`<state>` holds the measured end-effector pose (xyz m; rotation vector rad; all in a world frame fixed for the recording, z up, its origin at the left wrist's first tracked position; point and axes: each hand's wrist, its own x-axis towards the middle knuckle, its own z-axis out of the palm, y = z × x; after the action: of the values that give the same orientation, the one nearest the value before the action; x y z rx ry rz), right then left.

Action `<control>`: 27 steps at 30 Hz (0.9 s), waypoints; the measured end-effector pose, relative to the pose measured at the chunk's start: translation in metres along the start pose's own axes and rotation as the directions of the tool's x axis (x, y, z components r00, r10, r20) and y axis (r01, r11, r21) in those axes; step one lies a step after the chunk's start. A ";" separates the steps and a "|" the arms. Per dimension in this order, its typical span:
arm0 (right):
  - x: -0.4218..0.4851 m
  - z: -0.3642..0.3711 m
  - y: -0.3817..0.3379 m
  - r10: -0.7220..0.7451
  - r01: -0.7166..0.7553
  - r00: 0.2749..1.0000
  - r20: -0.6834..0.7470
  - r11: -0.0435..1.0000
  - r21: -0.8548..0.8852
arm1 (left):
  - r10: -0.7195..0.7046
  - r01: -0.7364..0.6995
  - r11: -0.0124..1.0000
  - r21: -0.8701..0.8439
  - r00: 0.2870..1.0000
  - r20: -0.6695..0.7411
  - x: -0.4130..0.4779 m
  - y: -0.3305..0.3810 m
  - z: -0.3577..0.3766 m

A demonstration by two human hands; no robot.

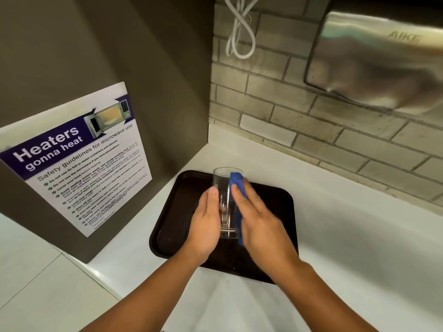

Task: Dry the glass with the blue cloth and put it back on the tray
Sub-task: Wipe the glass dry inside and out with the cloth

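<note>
**Glass held over the tray, cloth working its right side**

Clear glass, tall and straight-sided, stood upright in the head view: the drinking glass (pixel 225 202) was held above the dark brown tray (pixel 167 212), its mouth up and its thick base toward the near edge. Whether the base touched the tray could not be told; it looked lifted. The left hand (pixel 206 219) was wrapped around the glass's left wall, thumb lying up the near face, likely to brace it against the push from the other side. The right hand (pixel 254 212) lay flat and extended, fingers together, pressing the blue cloth (pixel 236 185) against the right wall; the cloth ran from just under the rim down past the base, so one stroke could cover the whole height. Only the outside appeared to be under the cloth; nothing showed inside the glass.

The tray sat on a pale countertop (pixel 347 236), near the corner where a brown panel met the brick-tiled wall (pixel 275 104). Working directly over the tray seemed sensible, since set-down would be short and drips would land on it. A microwave safety poster (pixel 76 159) hung on the panel at left; a steel AIKE hand dryer (pixel 383 56) and a looped white cable (pixel 239 32) were on the far wall.

Drying seemed midway, with the return to the tray still to do.
</note>
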<state>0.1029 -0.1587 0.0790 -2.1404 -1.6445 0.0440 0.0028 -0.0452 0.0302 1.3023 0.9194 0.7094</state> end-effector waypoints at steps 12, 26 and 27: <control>-0.005 0.017 -0.008 0.343 -0.203 0.939 -0.018 0.597 0.776 | -0.045 0.055 0.994 -0.091 0.993 0.107 -0.004 0.019 0.010; -0.003 0.023 -0.006 0.459 -0.264 0.888 -0.013 0.531 0.805 | -0.102 0.151 0.959 -0.239 0.973 0.206 -0.014 0.030 0.010; -0.002 0.021 -0.004 0.453 -0.258 0.891 -0.020 0.542 0.800 | -0.109 0.163 0.958 -0.237 0.968 0.226 -0.014 0.031 0.010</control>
<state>0.0933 -0.1528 0.0610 -1.6345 -0.7644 0.5324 0.0063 -0.0577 0.0631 1.0518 0.7131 0.5490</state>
